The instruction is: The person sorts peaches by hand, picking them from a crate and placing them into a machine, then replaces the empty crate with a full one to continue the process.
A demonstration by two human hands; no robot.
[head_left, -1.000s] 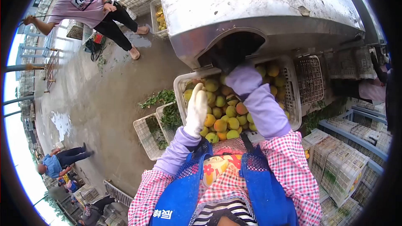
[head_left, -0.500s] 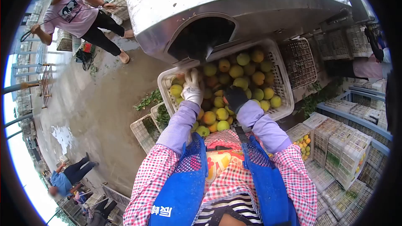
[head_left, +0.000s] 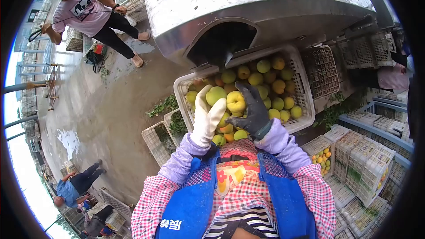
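A green peach is held in the left hand, which is covered by a white glove; the fruit is cradled between the thumb and the fingers. A yellow peach is grasped by the right hand, in a black glove, with the fingers curved around its far and right sides. The two peaches are held just beside each other, between the hands, the green one to the left. Both are positioned over a white crate, in which many more peaches are piled beneath and beyond the hands. Whether those peaches are touched by the gloves cannot be told. Beyond the crate, a dark opening is seen in a metal machine.
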